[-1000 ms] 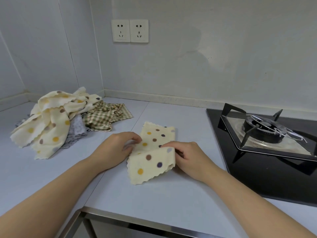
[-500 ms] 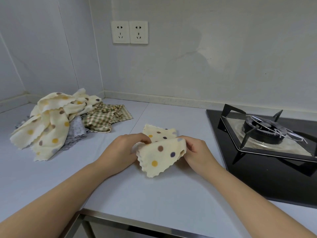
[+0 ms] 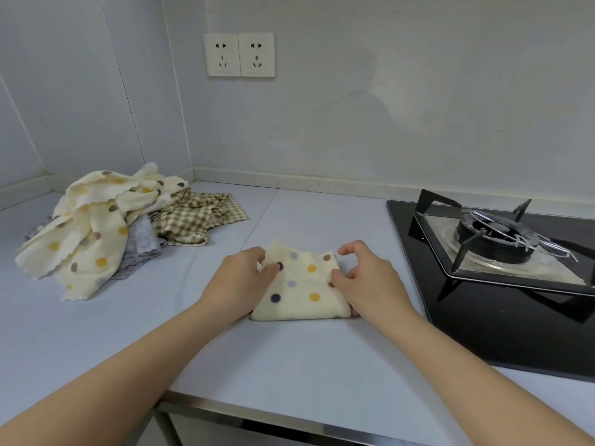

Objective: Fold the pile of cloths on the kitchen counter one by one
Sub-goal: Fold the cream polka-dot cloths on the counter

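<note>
While folded cloth (image 3: 299, 291) lies between, left grip (image 3: 244, 278), right grip (image 3: 370, 281) pinch edges (2 sides).

A folded cloth (image 3: 299, 294) lies on the table (image 3: 289, 365) between left hand (image 3: 240, 284) and right hand (image 3: 370, 284); pile of cloths (image 3: 106, 226) left, stove (image 3: 495, 249) right.

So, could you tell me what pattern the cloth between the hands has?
The cloth is cream with yellow, brown and purple dots, head view.
</note>
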`<act>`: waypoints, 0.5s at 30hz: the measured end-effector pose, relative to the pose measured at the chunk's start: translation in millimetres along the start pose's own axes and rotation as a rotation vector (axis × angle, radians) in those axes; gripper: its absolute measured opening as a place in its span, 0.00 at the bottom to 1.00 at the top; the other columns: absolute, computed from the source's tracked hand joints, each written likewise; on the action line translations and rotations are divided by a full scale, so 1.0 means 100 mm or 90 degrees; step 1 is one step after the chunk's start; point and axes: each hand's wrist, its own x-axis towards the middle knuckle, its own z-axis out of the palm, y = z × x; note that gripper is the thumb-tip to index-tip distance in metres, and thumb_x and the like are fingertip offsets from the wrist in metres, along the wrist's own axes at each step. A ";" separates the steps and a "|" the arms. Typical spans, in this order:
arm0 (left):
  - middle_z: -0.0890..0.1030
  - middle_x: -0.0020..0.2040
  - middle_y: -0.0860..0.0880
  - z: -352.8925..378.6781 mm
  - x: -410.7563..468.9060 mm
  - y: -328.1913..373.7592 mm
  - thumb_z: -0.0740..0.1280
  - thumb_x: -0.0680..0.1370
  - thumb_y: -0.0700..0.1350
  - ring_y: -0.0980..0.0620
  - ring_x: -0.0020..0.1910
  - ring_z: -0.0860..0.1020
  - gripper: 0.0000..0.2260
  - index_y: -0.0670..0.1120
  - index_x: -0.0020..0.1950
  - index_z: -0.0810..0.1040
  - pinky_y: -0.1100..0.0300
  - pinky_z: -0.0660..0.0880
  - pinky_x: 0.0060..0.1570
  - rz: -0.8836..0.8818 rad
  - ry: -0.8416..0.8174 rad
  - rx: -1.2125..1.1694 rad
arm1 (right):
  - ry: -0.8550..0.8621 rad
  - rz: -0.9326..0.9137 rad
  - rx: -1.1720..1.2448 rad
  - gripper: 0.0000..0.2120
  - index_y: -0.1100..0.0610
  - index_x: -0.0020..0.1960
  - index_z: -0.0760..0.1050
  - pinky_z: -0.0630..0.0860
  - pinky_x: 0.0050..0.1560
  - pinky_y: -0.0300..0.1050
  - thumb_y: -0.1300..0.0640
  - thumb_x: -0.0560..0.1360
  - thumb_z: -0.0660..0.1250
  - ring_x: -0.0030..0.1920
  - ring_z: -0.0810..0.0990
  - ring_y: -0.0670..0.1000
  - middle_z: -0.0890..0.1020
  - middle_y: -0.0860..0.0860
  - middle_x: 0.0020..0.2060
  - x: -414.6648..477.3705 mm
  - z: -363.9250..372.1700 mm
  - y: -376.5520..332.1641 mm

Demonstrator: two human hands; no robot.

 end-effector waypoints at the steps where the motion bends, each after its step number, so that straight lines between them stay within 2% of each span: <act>1: 0.76 0.37 0.49 0.01 0.00 0.02 0.62 0.80 0.53 0.50 0.35 0.72 0.10 0.48 0.44 0.70 0.57 0.66 0.33 0.000 0.010 0.030 | 0.005 -0.005 -0.016 0.16 0.44 0.60 0.68 0.76 0.40 0.48 0.48 0.74 0.65 0.41 0.79 0.52 0.80 0.48 0.34 0.00 0.00 -0.01; 3: 0.79 0.42 0.49 0.05 -0.02 0.05 0.62 0.80 0.53 0.48 0.43 0.76 0.10 0.49 0.56 0.72 0.56 0.70 0.38 0.005 0.039 0.102 | 0.017 -0.008 -0.050 0.18 0.44 0.63 0.67 0.76 0.43 0.47 0.48 0.74 0.65 0.44 0.79 0.53 0.81 0.48 0.38 -0.01 0.01 -0.05; 5: 0.77 0.42 0.50 0.09 -0.04 0.08 0.61 0.80 0.53 0.47 0.45 0.77 0.13 0.49 0.62 0.68 0.55 0.70 0.39 0.018 0.070 0.171 | 0.021 -0.014 -0.109 0.18 0.44 0.64 0.67 0.75 0.44 0.47 0.47 0.75 0.64 0.47 0.79 0.53 0.81 0.48 0.42 -0.02 0.02 -0.08; 8: 0.76 0.46 0.52 0.06 -0.11 0.07 0.61 0.80 0.52 0.47 0.40 0.77 0.15 0.49 0.63 0.65 0.56 0.68 0.34 0.117 0.170 0.272 | 0.058 -0.043 -0.176 0.13 0.46 0.62 0.69 0.74 0.45 0.47 0.47 0.78 0.59 0.47 0.78 0.54 0.81 0.47 0.44 -0.03 0.01 -0.08; 10: 0.76 0.47 0.53 0.03 -0.15 0.04 0.63 0.79 0.50 0.49 0.40 0.77 0.11 0.48 0.59 0.70 0.57 0.66 0.33 0.254 0.241 0.234 | 0.085 -0.067 -0.130 0.10 0.49 0.60 0.72 0.73 0.46 0.47 0.52 0.80 0.57 0.47 0.77 0.53 0.79 0.47 0.48 -0.03 -0.02 -0.06; 12: 0.75 0.42 0.57 0.03 -0.18 0.05 0.61 0.76 0.53 0.53 0.38 0.74 0.08 0.50 0.51 0.73 0.60 0.64 0.36 0.385 0.194 0.165 | 0.087 -0.101 -0.077 0.13 0.52 0.60 0.74 0.72 0.52 0.48 0.60 0.79 0.57 0.50 0.76 0.51 0.77 0.48 0.54 0.00 -0.03 -0.03; 14: 0.75 0.42 0.58 0.09 -0.20 0.06 0.57 0.73 0.62 0.55 0.40 0.72 0.16 0.53 0.50 0.74 0.60 0.67 0.38 0.460 0.046 0.203 | 0.067 -0.124 -0.066 0.20 0.54 0.62 0.74 0.70 0.60 0.49 0.69 0.75 0.56 0.58 0.74 0.51 0.74 0.49 0.60 0.03 -0.05 0.01; 15: 0.75 0.45 0.57 0.12 -0.19 0.05 0.56 0.72 0.64 0.54 0.42 0.73 0.20 0.52 0.52 0.75 0.59 0.70 0.39 0.479 0.010 0.259 | 0.050 -0.131 -0.063 0.24 0.54 0.64 0.73 0.69 0.62 0.49 0.71 0.73 0.55 0.62 0.72 0.51 0.73 0.49 0.62 0.05 -0.05 0.04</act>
